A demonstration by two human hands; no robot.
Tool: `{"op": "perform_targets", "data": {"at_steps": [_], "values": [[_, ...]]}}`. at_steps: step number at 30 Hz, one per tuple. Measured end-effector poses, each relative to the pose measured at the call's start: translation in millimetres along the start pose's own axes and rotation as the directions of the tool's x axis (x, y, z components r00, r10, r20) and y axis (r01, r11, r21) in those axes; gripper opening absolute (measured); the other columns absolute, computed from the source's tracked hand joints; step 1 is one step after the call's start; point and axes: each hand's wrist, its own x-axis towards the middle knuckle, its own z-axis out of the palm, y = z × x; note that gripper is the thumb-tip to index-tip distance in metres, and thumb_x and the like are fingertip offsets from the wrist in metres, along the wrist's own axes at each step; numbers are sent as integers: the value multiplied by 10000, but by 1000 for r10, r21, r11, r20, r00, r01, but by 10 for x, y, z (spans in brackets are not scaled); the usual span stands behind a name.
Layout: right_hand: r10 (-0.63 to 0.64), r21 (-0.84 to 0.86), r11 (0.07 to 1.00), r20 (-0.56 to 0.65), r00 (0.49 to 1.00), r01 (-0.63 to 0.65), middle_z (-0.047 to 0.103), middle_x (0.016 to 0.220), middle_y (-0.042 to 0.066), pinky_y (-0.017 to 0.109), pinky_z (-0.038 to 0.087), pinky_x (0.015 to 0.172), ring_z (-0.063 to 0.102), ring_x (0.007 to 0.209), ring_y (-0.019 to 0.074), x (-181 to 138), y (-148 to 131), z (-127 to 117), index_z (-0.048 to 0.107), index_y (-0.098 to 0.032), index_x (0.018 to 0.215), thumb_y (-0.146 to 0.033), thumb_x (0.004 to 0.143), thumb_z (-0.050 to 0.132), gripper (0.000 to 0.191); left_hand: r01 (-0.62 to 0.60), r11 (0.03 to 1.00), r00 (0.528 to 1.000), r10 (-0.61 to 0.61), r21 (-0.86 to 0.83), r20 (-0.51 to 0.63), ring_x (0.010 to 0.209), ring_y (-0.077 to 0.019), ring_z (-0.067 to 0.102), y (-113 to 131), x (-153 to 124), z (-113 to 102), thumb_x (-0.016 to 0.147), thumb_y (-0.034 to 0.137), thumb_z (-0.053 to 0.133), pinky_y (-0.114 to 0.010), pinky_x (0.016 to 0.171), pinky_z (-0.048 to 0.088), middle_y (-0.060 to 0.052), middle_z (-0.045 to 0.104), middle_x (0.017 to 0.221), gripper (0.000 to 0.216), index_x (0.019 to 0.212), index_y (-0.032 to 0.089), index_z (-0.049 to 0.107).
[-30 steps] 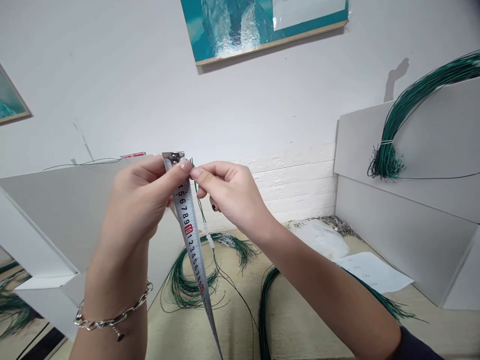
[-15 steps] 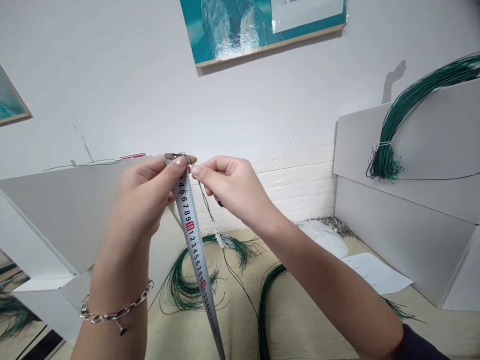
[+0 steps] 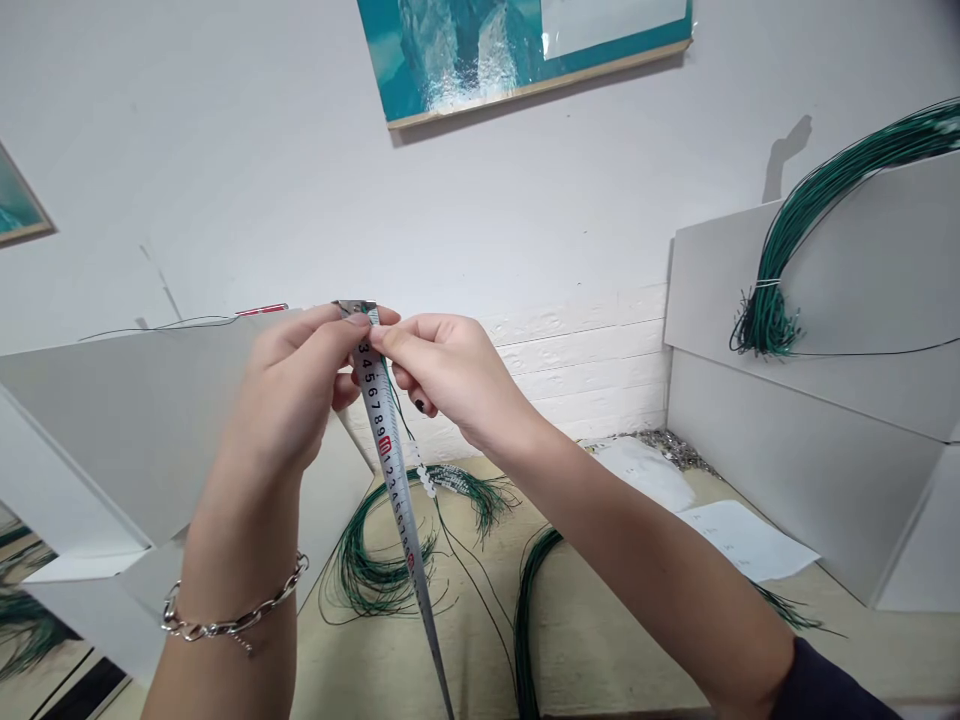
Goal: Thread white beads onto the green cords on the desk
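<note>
The left hand is pinched shut on a steel tape measure, the right hand on a green wire aligned with its end.

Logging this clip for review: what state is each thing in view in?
Left hand: gripping the top end of the tape.
Right hand: pinching a wire against the tape.
Steel tape measure: extended, hanging down from the left hand.
Green wire: held taut-looking alongside the tape, small white pieces on it.
Wire bundle: tied near its end, resting against a grey board.
Green wire coil: lying loose.
Paper sheet: lying flat.
</note>
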Motion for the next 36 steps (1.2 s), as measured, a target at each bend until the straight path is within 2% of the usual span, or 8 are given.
{"op": "perform_targets", "data": {"at_steps": [5, 8, 14, 22, 27, 31, 36], "values": [[-5, 8, 1000, -30, 1000, 5, 482, 516, -15, 196, 361, 455, 440, 454, 58, -24, -11, 39, 497, -158, 545, -325, 739, 553, 263, -40, 993, 998, 45, 107, -45, 403, -42, 379, 40, -18, 21, 658, 287, 601, -167, 324, 230, -11, 535, 550, 166, 707, 138, 656], [-17, 4, 1000, -53, 998, 17, 474, 505, -11, 196, 363, 457, 448, 464, 66, -39, -11, 62, 492, -158, 534, -320, 747, 538, 272, -66, 984, 994, 79, 163, -71, 392, -38, 364, 66, -32, 50, 663, 278, 591, -165, 330, 244, 4, 518, 509, 156, 675, 137, 655], [-47, -41, 998, -78, 996, 44, 449, 506, -19, 182, 344, 470, 410, 462, 44, -21, 20, 61, 484, -141, 512, -340, 734, 541, 304, -137, 985, 986, 146, 103, -85, 449, -49, 473, 70, -33, 121, 704, 183, 519, -138, 376, 336, 12, 542, 503, 147, 634, 130, 637], [-34, -106, 994, -65, 997, 27, 486, 548, -16, 175, 311, 454, 385, 461, 34, 2, 85, -23, 542, -122, 594, -326, 735, 529, 248, -148, 982, 989, 145, 115, 29, 408, -76, 492, -24, 20, 84, 757, 240, 484, -181, 370, 396, 16, 525, 449, 194, 693, 119, 621], [-49, -149, 988, -16, 999, 46, 503, 577, -20, 174, 324, 490, 403, 509, 39, -50, 68, -16, 572, -123, 616, -295, 711, 545, 199, -171, 972, 984, 176, 165, -21, 438, -57, 496, -102, 42, 41, 756, 301, 511, -153, 381, 382, 19, 528, 474, 222, 660, 130, 615], [-35, -158, 987, -19, 999, 32, 504, 573, -15, 183, 325, 494, 406, 511, 43, -64, 73, 15, 558, -122, 590, -298, 721, 535, 221, -119, 974, 987, 136, 192, -80, 402, -53, 467, -121, 32, 30, 749, 341, 527, -154, 357, 358, 27, 506, 446, 235, 694, 134, 624], [-32, -113, 993, -40, 999, 28, 519, 597, -7, 189, 346, 518, 434, 528, 48, -54, 80, 37, 559, -127, 627, -311, 743, 524, 221, -125, 984, 989, 133, 131, -59, 452, -64, 514, -83, -2, 38, 750, 316, 528, -162, 397, 409, 13, 543, 501, 210, 730, 134, 631]]}}
